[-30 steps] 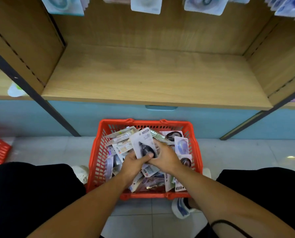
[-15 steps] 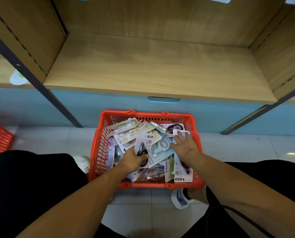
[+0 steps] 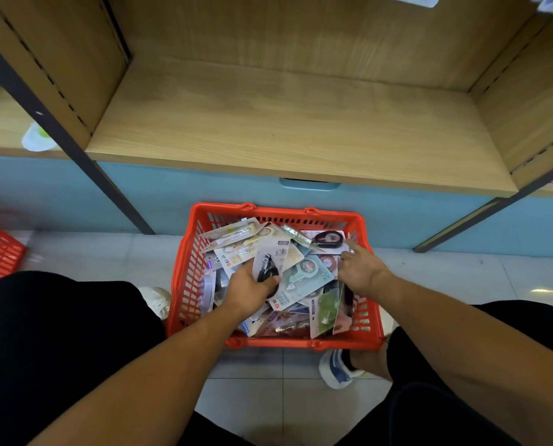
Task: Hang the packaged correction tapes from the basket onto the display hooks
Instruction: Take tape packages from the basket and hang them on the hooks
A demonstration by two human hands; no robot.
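Wooden shelf (image 3: 301,123) above an orange basket (image 3: 185,284) heaped with carded correction tapes (image 3: 304,272). Left hand (image 3: 249,289) grips one white-carded pack with a black dispenser (image 3: 267,263), thumb across its face, card rising beyond the fingertips. Right hand (image 3: 360,270), fingers loosely spread, rests on packs nearby, holding nothing. Card print is too blurred to read.

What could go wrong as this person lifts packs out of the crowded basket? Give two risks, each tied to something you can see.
1. The left hand grips one black correction tape pack lying among overlapping packs; lifting it may drag neighbours over the red basket rim.
2. The right hand reaches in among packs standing on edge by the right wall, which may topple or bend.
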